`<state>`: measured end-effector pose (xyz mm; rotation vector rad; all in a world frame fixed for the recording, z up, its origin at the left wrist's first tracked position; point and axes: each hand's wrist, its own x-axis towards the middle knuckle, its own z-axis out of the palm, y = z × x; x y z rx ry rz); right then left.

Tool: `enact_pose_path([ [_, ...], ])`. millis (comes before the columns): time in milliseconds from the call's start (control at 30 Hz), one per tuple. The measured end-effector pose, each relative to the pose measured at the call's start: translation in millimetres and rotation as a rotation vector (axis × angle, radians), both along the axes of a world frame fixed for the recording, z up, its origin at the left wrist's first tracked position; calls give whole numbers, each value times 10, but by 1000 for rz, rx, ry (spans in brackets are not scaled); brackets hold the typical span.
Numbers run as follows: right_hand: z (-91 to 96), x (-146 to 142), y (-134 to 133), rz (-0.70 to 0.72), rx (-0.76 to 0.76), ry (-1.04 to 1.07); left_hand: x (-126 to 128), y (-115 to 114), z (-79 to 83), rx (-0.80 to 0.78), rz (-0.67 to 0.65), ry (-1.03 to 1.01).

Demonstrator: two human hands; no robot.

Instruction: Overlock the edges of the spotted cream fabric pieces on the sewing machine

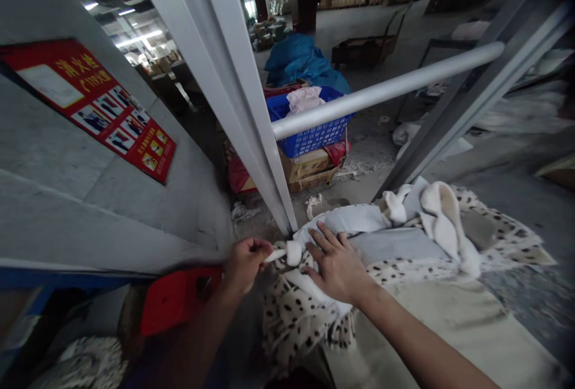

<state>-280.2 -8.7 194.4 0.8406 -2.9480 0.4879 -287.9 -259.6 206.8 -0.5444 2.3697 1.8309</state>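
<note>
My left hand (248, 263) is closed, with thumb and fingers pinching the end of a narrow white fabric strip (275, 255). The strip runs to the right toward a small white fluffy piece (293, 253) at the edge of the pile. My right hand (335, 263) lies flat with spread fingers on the spotted plush fabric (299, 311), pressing on it. Grey-white backing (395, 244) of the fabric shows beside that hand. A folded white fluffy piece (442, 215) lies farther right on the pile.
Beyond a metal frame with a white bar (390, 86) stands a blue basket (309, 134) on a cardboard box (305, 167). A red stool (175, 299) is at lower left, below a red wall poster (96, 104). A flat cart (363, 50) sits farther back.
</note>
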Motion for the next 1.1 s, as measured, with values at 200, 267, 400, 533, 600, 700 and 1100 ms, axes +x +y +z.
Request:
enact_pose_path([
  [200,-29,-4,-15,18,-5,-27,-108,-134,33,-137,-121,75],
  [267,-42,-2,-19,33,-5,-51,-119,-162,8,-206,-261,79],
  [400,-47,0,-14,40,-15,-58,-156,-141,-87,-294,-481,98],
  [533,-40,2,-3,48,-34,-53,-367,-81,-250,-341,-522,102],
  [600,-38,4,0,54,-34,-56,-505,-67,-330,-342,-614,56],
  [700,-31,5,0,58,-27,-66,-652,-72,-386,-356,-769,0],
  [1100,-45,-26,1,56,-2,-96,-512,-56,13,-408,-613,212],
])
